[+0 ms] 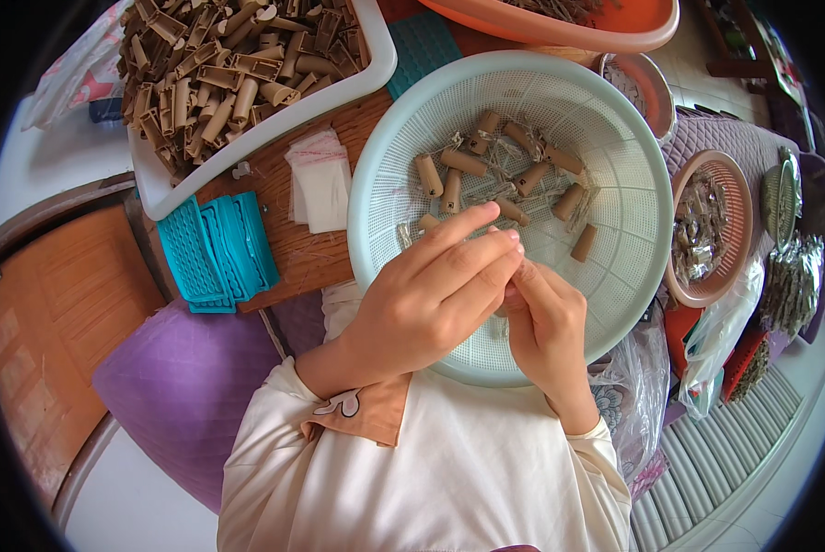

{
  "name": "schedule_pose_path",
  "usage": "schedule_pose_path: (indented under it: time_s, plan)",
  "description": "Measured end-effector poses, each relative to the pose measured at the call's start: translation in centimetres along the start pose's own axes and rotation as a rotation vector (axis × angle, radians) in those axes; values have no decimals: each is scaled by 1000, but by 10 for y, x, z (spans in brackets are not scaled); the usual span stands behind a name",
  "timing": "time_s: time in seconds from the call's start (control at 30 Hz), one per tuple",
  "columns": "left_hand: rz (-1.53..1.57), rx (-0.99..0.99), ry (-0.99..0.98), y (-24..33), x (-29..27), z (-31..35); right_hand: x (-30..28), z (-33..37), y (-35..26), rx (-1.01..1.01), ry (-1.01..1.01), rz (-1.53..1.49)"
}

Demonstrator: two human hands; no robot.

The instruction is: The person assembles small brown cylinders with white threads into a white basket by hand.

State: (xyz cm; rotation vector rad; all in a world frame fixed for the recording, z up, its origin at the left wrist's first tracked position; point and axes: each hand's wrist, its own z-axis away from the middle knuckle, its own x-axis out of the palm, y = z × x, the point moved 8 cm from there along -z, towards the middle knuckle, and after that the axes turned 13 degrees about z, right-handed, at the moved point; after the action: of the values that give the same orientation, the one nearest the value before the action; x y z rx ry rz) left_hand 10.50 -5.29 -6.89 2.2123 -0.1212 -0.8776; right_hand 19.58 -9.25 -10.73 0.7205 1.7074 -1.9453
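Both hands over pale basket (389,138), near its front rim. Left hand (431,299) fingers curled tog., tips meeting right hand (546,327) fingertips; pinching sth small betw. them, can't tell what. Tan tubes (463,162) loose in basket w/ clear bags. White tray (376,69) of more tubes upper left, teal mats (219,248) beside.
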Motion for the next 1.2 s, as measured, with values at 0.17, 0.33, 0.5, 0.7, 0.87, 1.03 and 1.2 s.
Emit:
schedule_pose_path:
  time_s: [0.17,0.33,0.5,0.7,0.87,1.03,1.2]
  plan:
    - [150,-145,-62,-18,2,-2,-2,-1,-19,-206,80,319]
    - [155,-322,282,-68,-47,0,-15,2,-24,-212,75,182]
    - [916,-332,392,-64,-35,14,-10,8,13,36,115,-678]
    - [970,-261,22,-43,5,16,0,4,13,135,74,-924]
    - [915,-407,41,-50,12,14,2,6,12,140,41,-855]
    - [828,-456,-43,-53,15,18,0,3,5,77,9,-702]
    - [763,-339,-6,-41,10,16,14,11,10,15,-35,-1249]
